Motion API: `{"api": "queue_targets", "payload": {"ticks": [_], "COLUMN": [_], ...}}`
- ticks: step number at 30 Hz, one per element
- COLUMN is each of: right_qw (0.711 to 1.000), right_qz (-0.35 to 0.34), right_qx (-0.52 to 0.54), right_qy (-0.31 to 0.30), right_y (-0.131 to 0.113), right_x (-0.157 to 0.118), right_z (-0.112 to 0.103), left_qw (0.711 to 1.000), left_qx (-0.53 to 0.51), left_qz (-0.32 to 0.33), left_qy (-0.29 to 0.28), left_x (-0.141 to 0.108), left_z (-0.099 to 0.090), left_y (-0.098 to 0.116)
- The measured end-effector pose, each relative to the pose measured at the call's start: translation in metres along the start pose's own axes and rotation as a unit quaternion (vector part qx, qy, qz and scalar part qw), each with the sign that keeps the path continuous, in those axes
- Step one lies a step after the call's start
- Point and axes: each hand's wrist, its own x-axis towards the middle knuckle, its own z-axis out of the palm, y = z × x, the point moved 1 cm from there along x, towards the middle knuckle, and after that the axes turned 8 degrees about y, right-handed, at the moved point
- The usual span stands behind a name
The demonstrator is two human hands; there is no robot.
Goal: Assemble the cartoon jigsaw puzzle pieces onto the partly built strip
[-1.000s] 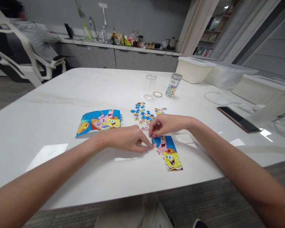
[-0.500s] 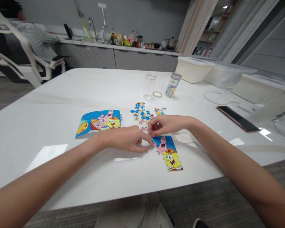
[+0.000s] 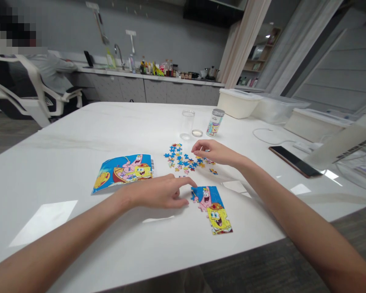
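Note:
A partly joined jigsaw puzzle with a pink starfish and a yellow sponge character lies on the white table. My left hand is open beside it, its outstretched index fingertip touching the puzzle's upper left corner, thumb apart. Over the loose puzzle pieces is my right hand, with thumb and fingertips drawn together in a pinch. Whatever lies between those fingertips, if anything, is too small to make out. Left of the pieces, a slightly curled picture sheet shows the same characters, partly behind my left forearm.
Beyond the pieces stand a clear jar, its loose lid and a printed canister. A phone, a white cable and storage boxes are on the right. A person sits at the back left.
My right hand has moved from the puzzle's top edge up and away, over the loose pieces. My left index finger stays at the puzzle's corner. The view has tilted up a little.

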Motion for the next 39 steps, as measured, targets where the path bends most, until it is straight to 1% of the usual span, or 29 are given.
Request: {"api": "queue_targets", "payload": {"ticks": [1,2,3,5,6,8,9,11,12,16,21,27,30,35,39], "right_qw": [0.998,0.988,0.977,0.968,0.966,0.965,0.964,0.963,0.964,0.965,0.965,0.964,0.966,0.965,0.966], "right_qz": [-0.005,-0.025,-0.048,-0.065,-0.067,-0.064,-0.062,-0.057,-0.055,-0.054,-0.060,-0.055,-0.052,-0.046,-0.057], "right_qx": [-0.054,-0.117,-0.170,-0.219,-0.233,-0.248,-0.253,-0.258,-0.257,-0.255,-0.256,-0.260,-0.254,-0.257,-0.252], "right_qy": [0.045,0.093,0.116,0.104,0.090,0.065,0.057,0.046,0.042,0.031,0.021,0.008,0.004,-0.003,-0.010], "right_y": [0.005,0.010,0.015,0.024,0.027,0.032,0.032,0.032,0.032,0.030,0.031,0.030,0.030,0.031,0.032], "right_x": [0.001,0.003,0.004,0.005,0.005,0.005,0.005,0.005,0.005,0.006,0.006,0.006,0.005,0.005,0.005], "right_z": [-0.001,-0.003,-0.004,-0.005,-0.005,-0.006,-0.007,-0.007,-0.008,-0.007,-0.006,-0.005,-0.005,-0.005,-0.004], "left_qw": [1.000,0.999,0.998,0.985,0.973,0.943,0.930,0.911,0.904,0.893,0.888,0.894,0.892,0.902,0.910], "left_qx": [0.010,0.028,0.057,0.153,0.215,0.327,0.365,0.408,0.422,0.443,0.450,0.438,0.442,0.423,0.406], "left_qz": [0.000,-0.002,-0.008,-0.018,-0.020,0.001,0.014,0.054,0.064,0.084,0.084,0.093,0.088,0.082,0.082], "left_qy": [0.004,0.015,0.033,0.072,0.084,0.062,0.039,-0.002,-0.007,-0.003,-0.027,-0.002,-0.015,-0.028,-0.019], "left_x": [0.000,0.001,0.002,0.002,0.002,0.000,-0.001,-0.004,-0.005,-0.008,-0.008,-0.008,-0.008,-0.008,-0.008], "left_z": [0.001,0.001,0.001,0.000,-0.002,-0.008,-0.011,-0.018,-0.020,-0.025,-0.024,-0.024,-0.024,-0.025,-0.023], "left_y": [0.000,-0.001,-0.002,-0.007,-0.010,-0.017,-0.021,-0.026,-0.028,-0.031,-0.029,-0.027,-0.027,-0.024,-0.022]}}
